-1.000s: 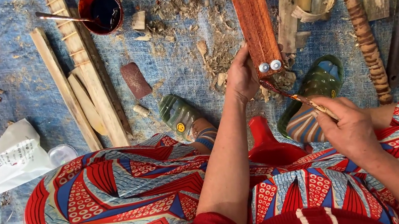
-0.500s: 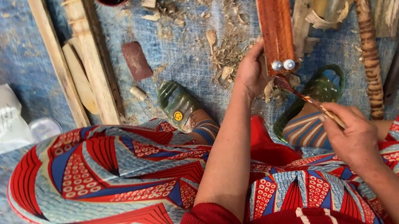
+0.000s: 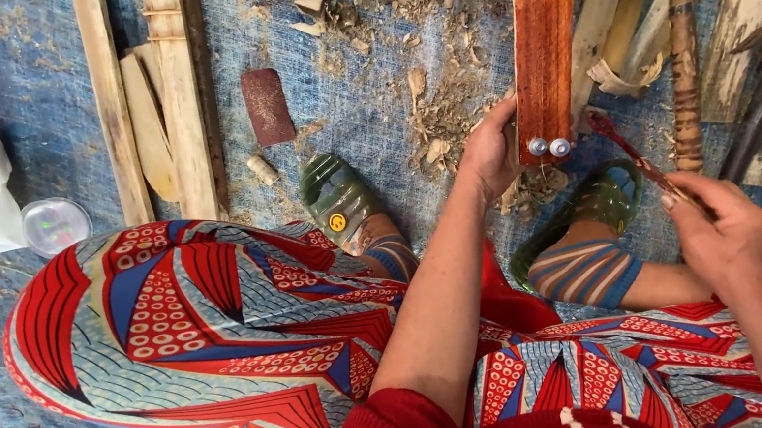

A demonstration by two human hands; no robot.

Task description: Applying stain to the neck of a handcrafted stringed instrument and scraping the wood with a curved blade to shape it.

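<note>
My left hand (image 3: 489, 151) grips the red board (image 3: 544, 42) steady (lower end), while my right hand (image 3: 718, 221) pinches a brush (image 3: 637, 158) beside it.

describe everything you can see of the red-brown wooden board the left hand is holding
The red-brown wooden board is a long, narrow plank with a glossy, stained-looking reddish finish and visible grain. It runs from the top edge of the view down toward the person, nearly upright in the picture and slightly tilted. Two round silver knobs sit side by side at its near end. The left hand grips that end from the left side. A thin pale line crosses it higher up. A small red-tipped brush, held by the right hand, points toward its lower right corner.
</note>
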